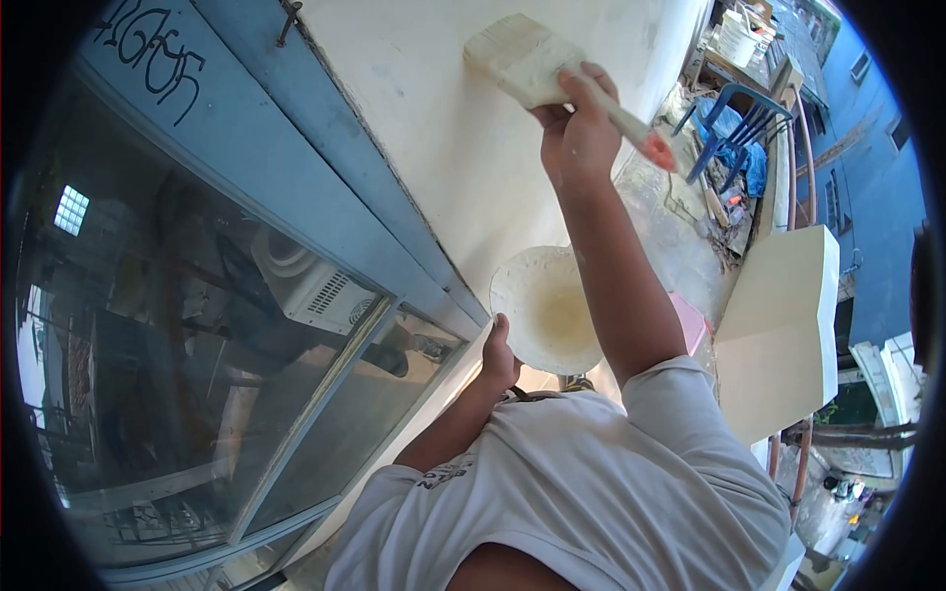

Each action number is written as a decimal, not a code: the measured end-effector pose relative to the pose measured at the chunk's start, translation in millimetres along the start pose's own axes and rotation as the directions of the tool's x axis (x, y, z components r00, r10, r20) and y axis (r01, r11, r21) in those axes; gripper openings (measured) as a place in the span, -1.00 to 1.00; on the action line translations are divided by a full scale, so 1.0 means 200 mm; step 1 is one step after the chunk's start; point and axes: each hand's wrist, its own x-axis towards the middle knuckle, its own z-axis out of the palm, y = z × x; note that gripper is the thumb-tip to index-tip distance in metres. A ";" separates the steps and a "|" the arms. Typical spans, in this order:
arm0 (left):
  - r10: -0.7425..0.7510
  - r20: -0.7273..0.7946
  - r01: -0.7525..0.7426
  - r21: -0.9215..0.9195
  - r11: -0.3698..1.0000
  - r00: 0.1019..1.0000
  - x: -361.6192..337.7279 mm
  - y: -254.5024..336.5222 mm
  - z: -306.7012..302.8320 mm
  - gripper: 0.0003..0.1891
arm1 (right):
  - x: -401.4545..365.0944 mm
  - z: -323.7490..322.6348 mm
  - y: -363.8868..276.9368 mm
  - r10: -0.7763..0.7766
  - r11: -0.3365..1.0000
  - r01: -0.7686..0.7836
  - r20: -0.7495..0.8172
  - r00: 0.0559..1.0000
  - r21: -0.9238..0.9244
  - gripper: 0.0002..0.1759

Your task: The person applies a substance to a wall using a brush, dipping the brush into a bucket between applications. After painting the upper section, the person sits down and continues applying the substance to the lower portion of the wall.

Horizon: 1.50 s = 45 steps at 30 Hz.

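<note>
The right hand (581, 133) grips a wide cream-bristled paintbrush (520, 59) against the cream wall (424, 138). The left hand (498, 360) grips a round white paint bucket (547, 307).

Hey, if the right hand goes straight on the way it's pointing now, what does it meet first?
Most likely the cream wall: the paintbrush in the right hand seems to have its bristles against it, though depth is unclear.
</note>
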 end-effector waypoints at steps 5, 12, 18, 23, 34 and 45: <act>-0.020 -0.031 0.021 0.019 1.000 0.999 0.01 -0.01 -0.12 -0.43 | -0.21 -0.52 0.21 0.123 0.939 -0.187 -0.223 0.967 -0.289 -0.60; -0.070 -0.016 0.070 0.048 0.996 0.997 -0.05 0.03 -0.09 -0.43 | -0.21 -0.02 0.11 0.064 0.986 -0.077 -0.085 0.994 -0.150 -0.62; -0.063 0.057 0.061 0.027 0.998 0.996 -0.08 0.05 -0.12 -0.44 | -0.21 0.15 -0.09 -0.088 0.996 0.087 0.034 0.996 0.012 -0.67; -0.061 0.031 0.060 0.036 0.998 0.998 -0.10 0.07 -0.17 -0.44 | -0.42 -0.36 0.28 0.144 0.956 -0.199 -0.248 0.958 -0.216 -0.58; -0.095 0.041 0.095 0.018 0.995 0.995 -0.14 0.13 -0.18 -0.47 | -0.35 0.19 0.05 0.002 0.998 -0.003 -0.009 1.000 -0.067 -0.64; -0.065 0.052 0.063 0.025 0.998 0.997 -0.16 0.13 -0.24 -0.47 | -0.37 0.30 -0.04 -0.019 0.999 0.019 0.005 1.000 0.047 -0.61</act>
